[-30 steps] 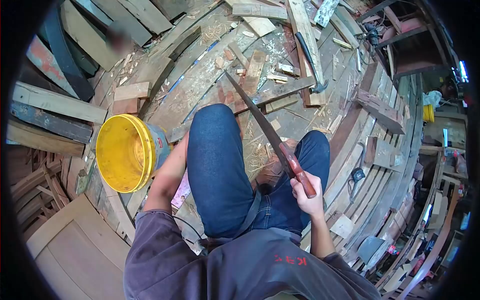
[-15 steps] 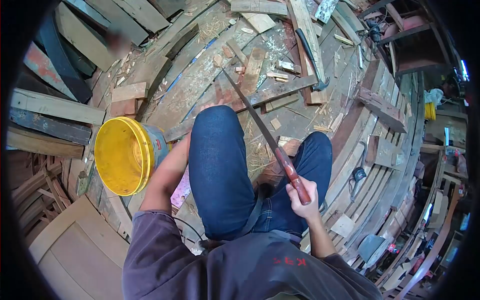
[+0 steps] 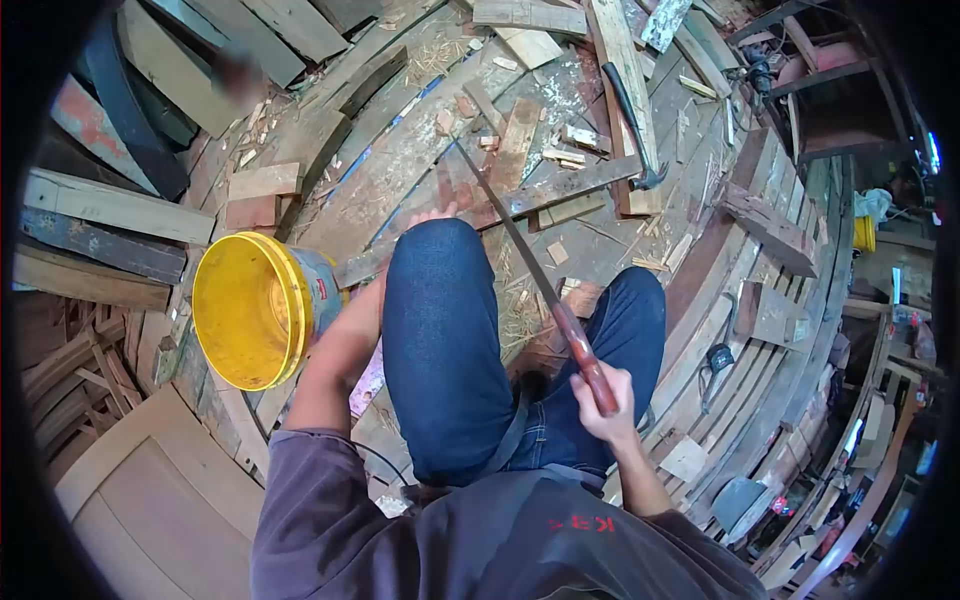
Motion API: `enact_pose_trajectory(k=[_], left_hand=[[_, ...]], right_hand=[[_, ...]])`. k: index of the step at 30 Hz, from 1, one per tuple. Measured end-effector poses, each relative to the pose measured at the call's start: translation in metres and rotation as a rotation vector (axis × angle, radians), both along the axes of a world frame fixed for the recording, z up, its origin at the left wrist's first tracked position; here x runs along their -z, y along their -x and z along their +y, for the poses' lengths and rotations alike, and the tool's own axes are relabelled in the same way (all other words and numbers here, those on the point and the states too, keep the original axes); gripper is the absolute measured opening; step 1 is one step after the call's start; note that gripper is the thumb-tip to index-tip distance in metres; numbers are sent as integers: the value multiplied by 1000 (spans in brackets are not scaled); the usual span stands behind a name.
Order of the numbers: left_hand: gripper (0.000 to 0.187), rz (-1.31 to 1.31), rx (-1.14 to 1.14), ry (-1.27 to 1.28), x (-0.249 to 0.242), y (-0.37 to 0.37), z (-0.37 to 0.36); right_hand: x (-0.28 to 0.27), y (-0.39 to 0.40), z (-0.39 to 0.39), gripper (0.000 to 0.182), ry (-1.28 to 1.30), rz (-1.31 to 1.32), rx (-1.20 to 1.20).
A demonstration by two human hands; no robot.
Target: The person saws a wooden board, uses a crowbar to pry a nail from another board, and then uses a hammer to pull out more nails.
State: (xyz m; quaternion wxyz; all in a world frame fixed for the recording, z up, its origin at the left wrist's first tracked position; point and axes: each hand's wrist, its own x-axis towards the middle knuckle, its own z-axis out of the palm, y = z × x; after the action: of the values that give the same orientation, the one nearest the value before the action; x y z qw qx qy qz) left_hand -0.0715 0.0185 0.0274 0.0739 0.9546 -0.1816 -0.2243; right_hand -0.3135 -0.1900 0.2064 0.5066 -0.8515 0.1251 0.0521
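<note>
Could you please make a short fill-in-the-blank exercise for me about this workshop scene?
1. The right hand grips the saw by its reddish ____.
2. The inside of the bucket beside the left forearm is coloured ____.
3. The claw-headed tool with a dark shaft is a ____.
4. The trousers of the person are coloured ____.

Missing words: handle; yellow; hammer; blue.

Barely legible red letters (image 3: 588, 523) on shirt (image 3: 480, 545)
</note>
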Motion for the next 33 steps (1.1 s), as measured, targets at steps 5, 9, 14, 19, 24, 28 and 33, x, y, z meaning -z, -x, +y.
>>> enact_pose_trajectory(k=[5, 9, 14, 19, 24, 28, 33], left_hand=[[76, -104, 72, 45, 11, 3, 9], [75, 13, 2, 8, 22, -6, 6], [75, 23, 26, 33, 20, -1, 8], [76, 11, -31, -1, 21, -2, 4], [76, 26, -24, 130, 21, -9, 10], [75, -117, -43, 174, 43, 10, 12], [70, -162, -112, 101, 53, 8, -1]], right_hand=[[50, -24, 18, 12, -45, -54, 52], [6, 4, 7, 8, -96, 1, 72], [45, -20, 15, 9, -55, -98, 75], [65, -42, 26, 12, -83, -68, 109], [49, -14, 18, 8, -107, -9, 107], [64, -45, 31, 9, -106, -91, 104], [68, -38, 31, 7, -70, -76, 72]])
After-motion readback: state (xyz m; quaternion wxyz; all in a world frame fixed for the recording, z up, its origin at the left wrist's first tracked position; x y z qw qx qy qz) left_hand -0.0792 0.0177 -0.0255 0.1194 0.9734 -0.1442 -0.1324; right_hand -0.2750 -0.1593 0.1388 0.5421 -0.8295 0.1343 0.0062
